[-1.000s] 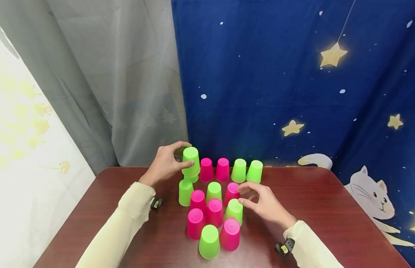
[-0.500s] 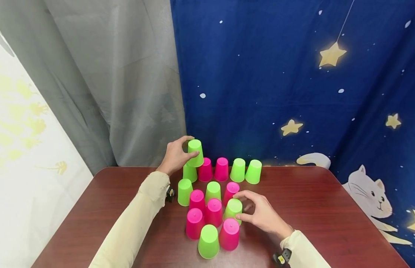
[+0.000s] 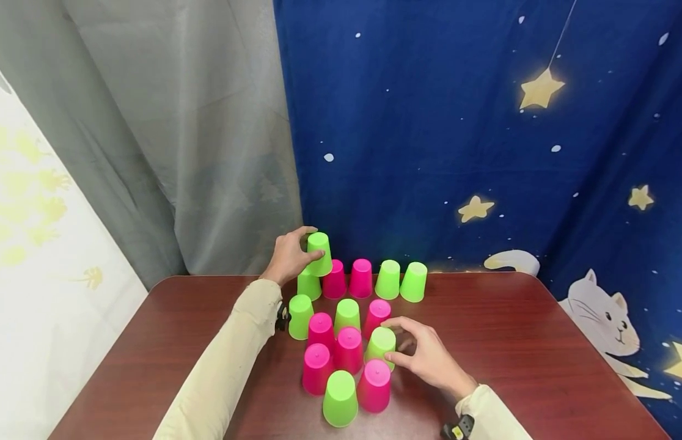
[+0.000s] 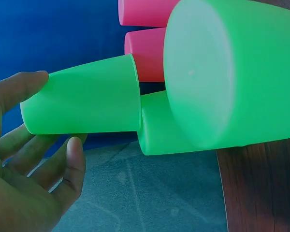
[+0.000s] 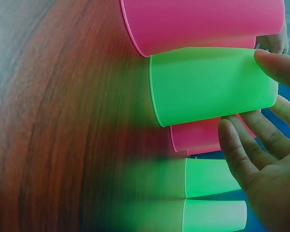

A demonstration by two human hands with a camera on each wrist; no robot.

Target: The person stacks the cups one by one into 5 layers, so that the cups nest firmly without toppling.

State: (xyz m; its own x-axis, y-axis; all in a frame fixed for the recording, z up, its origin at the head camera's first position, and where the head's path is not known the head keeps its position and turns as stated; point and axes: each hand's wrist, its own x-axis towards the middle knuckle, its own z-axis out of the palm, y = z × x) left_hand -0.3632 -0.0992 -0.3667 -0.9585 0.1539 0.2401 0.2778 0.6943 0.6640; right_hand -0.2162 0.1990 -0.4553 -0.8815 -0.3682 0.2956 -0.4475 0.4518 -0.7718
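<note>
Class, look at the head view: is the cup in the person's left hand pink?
No, the left hand holds a bright green cup.

A person's left hand (image 3: 288, 256) grips a raised green cup (image 3: 319, 252) near the far edge of a red-brown table (image 3: 517, 342), as the right hand (image 3: 429, 354) curls around a standing green cup (image 3: 380, 342) closer to the table's middle. A starry blue curtain (image 3: 429, 122) hangs behind the table.
</note>
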